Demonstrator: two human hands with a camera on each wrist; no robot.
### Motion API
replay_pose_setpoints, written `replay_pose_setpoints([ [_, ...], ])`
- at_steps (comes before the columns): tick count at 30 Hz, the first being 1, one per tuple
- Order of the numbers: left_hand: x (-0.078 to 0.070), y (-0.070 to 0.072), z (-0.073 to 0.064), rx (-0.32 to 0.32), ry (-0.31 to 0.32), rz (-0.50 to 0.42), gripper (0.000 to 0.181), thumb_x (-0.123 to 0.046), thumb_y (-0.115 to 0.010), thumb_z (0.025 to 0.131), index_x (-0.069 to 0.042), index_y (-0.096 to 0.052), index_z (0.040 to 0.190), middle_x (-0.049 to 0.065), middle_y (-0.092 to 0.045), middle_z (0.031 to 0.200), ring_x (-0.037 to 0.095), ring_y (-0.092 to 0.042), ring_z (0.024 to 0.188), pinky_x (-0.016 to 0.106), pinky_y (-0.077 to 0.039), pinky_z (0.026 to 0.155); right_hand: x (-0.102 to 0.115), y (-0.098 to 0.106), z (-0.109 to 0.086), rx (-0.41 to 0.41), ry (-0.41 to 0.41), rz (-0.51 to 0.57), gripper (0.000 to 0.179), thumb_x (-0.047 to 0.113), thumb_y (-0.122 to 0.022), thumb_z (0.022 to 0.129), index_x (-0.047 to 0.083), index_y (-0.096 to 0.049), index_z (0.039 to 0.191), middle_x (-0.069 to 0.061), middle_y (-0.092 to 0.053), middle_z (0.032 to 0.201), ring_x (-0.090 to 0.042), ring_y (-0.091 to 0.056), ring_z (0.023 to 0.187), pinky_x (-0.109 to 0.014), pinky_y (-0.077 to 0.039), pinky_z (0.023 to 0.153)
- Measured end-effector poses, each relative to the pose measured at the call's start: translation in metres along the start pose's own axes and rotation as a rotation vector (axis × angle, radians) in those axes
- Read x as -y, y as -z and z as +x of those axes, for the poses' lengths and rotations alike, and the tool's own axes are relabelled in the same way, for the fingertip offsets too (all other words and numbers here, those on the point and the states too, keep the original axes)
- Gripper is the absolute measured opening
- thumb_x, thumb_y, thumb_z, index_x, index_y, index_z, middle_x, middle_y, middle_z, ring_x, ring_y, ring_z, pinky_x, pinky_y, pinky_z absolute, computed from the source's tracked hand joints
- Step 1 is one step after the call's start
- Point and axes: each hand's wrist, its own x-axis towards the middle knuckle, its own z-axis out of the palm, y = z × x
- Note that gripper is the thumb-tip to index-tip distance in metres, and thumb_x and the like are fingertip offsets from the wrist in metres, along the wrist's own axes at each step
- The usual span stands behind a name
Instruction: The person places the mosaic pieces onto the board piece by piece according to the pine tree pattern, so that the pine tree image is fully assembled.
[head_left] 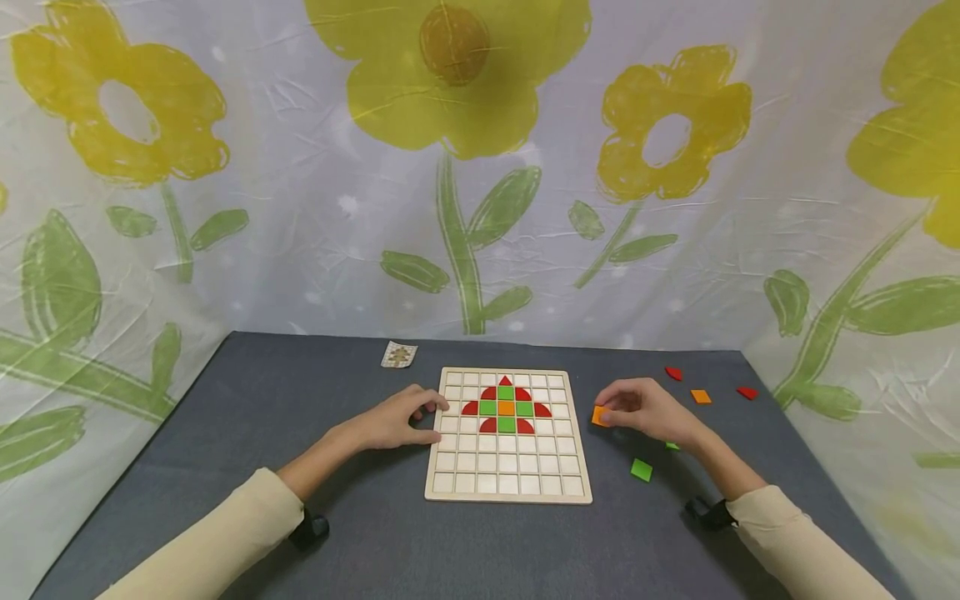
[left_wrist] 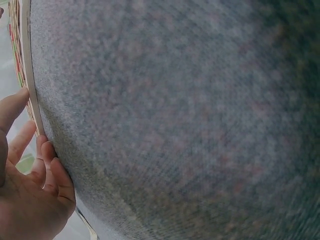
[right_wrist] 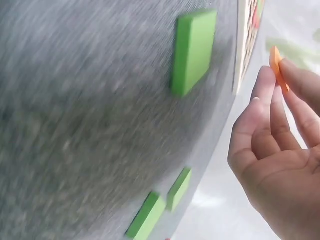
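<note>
flat orange square [right_wrist: 275, 66], perhaps wooden

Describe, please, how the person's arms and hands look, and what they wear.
The left sleeve and right sleeve are plain beige. A small black device shows at the left one's end, a second black device at the right's. The left hand and right hand are bare, without gloves.

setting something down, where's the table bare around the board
Bare: table on the near side of the board, between the sleeves; also left of the card, to the edge. Crowded: right of the board, with loose green, red and orange pieces, and the right fingers pinching an orange tile.
</note>
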Motion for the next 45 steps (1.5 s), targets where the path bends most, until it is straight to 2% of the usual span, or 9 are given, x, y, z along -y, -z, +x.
replay_pose_setpoints([
  [4,0.0,0.0,-0.001,-0.003,-0.007,0.001,0.045,-0.025,-0.075,0.096,-0.005,-0.058,0.133,0.009,-0.051,0.116,0.024,-0.053,0.099,0.046,-0.045,0.089,0.006,-0.009,0.007,0.033,0.024,-0.008,0.02,0.001,-0.073,0.093,-0.005,-0.069,0.112,-0.013,-0.069,0.103,-0.03,-0.067,0.087,-0.033,-0.055,0.073],
  [8,-0.001,0.0,-0.001,-0.007,-0.01,0.002,0.045,-0.025,-0.075,0.096,-0.005,-0.059,0.133,0.009,-0.051,0.116,0.025,-0.053,0.099,0.045,-0.045,0.089,0.014,-0.019,0.012,0.058,0.032,-0.002,0.019,0.002,-0.075,0.093,-0.001,-0.07,0.11,-0.012,-0.069,0.101,-0.029,-0.066,0.086,-0.031,-0.054,0.071],
  [16,-0.003,0.0,-0.001,-0.008,-0.011,0.006,0.045,-0.025,-0.075,0.096,-0.005,-0.059,0.133,0.01,-0.051,0.116,0.025,-0.053,0.099,0.045,-0.045,0.089,0.024,-0.041,0.019,0.048,0.09,0.012,0.018,0.002,-0.078,0.09,0.002,-0.073,0.107,-0.011,-0.07,0.1,-0.028,-0.065,0.088,-0.034,-0.055,0.073],
  [28,-0.005,0.0,-0.001,-0.006,-0.003,0.007,0.044,-0.024,-0.075,0.096,-0.005,-0.059,0.133,0.009,-0.051,0.115,0.025,-0.053,0.1,0.046,-0.045,0.089,0.032,-0.074,0.041,0.06,0.093,0.019,0.016,0.003,-0.08,0.088,0.003,-0.075,0.103,-0.005,-0.071,0.095,-0.022,-0.065,0.086,-0.037,-0.056,0.078],
  [35,-0.005,0.0,-0.001,-0.005,-0.007,0.007,0.044,-0.024,-0.074,0.097,-0.004,-0.058,0.133,0.01,-0.051,0.116,0.026,-0.053,0.099,0.046,-0.045,0.089,0.038,-0.088,0.054,0.085,0.11,0.058,0.015,-0.003,-0.078,0.088,-0.003,-0.074,0.103,-0.012,-0.071,0.096,-0.029,-0.066,0.087,-0.041,-0.056,0.08],
  [45,-0.007,0.001,-0.002,-0.004,-0.016,0.005,0.044,-0.024,-0.074,0.097,-0.004,-0.058,0.133,0.011,-0.051,0.116,0.027,-0.053,0.1,0.047,-0.045,0.088,0.045,-0.1,0.066,0.091,0.132,-0.023,0.01,-0.005,-0.078,0.087,-0.001,-0.074,0.095,-0.008,-0.07,0.086,-0.024,-0.064,0.079,-0.036,-0.056,0.076],
])
